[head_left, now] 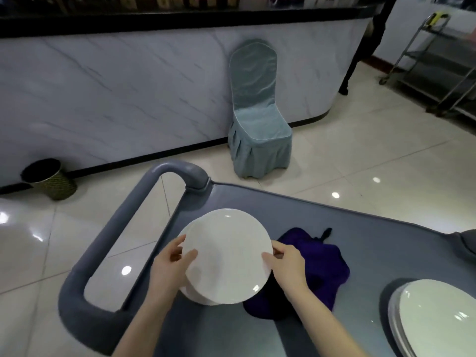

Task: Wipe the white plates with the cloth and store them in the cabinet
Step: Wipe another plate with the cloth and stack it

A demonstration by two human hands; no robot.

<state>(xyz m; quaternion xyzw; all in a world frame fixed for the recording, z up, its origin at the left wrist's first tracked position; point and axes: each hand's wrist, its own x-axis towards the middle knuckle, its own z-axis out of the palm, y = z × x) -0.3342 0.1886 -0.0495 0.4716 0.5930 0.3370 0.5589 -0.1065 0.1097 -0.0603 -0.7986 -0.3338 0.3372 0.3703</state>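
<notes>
- Two hands hold one round glossy white plate (229, 256): the left hand (175, 261) pinches its left rim, thumb on top, and the right hand (288, 264) pinches its right rim in the same way.
- The held plate is over a further white plate (195, 296) on the grey plastic cart top (360, 243).
- A crumpled purple cloth (322, 261) lies on the cart, just right of the held plate.
- A second stack of white plates (438, 320) sits at the lower right.
</notes>
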